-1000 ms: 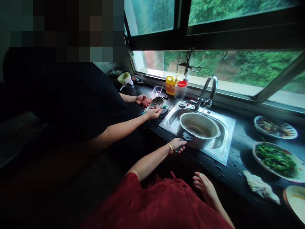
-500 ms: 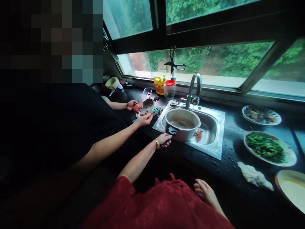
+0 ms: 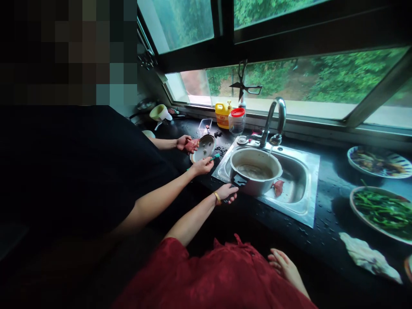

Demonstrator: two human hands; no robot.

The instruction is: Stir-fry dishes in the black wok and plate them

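Note:
With its fingers wrapped round the black handle, my left hand point(image 3: 228, 194) grips a metal pot point(image 3: 257, 183). The pot sits over the left part of the sink point(image 3: 309, 189), with cloudy water inside. A thin stream runs from the curved faucet point(image 3: 280, 113) at the pot's right rear rim. Beside the pot, a piece of red meat point(image 3: 278, 187) lies in the basin. My right hand point(image 3: 283, 262) hangs in front of my body below the counter edge, fingers loosely bent and holding nothing visible.
At left, a co-worker's hands point(image 3: 202, 166) hold red meat point(image 3: 192, 146) and a green-handled brush point(image 3: 215, 157) by a pot lid point(image 3: 207, 148). A yellow jug point(image 3: 222, 116) and red-lidded jar point(image 3: 237, 122) stand behind. Greens point(image 3: 383, 210), a striped plate point(image 3: 404, 165) and a cloth point(image 3: 370, 257) lie right.
The whole view has shifted, so the sink and dishes appear farther right. The left hand keeps its grip on the pot, and the water in it looks less stirred.

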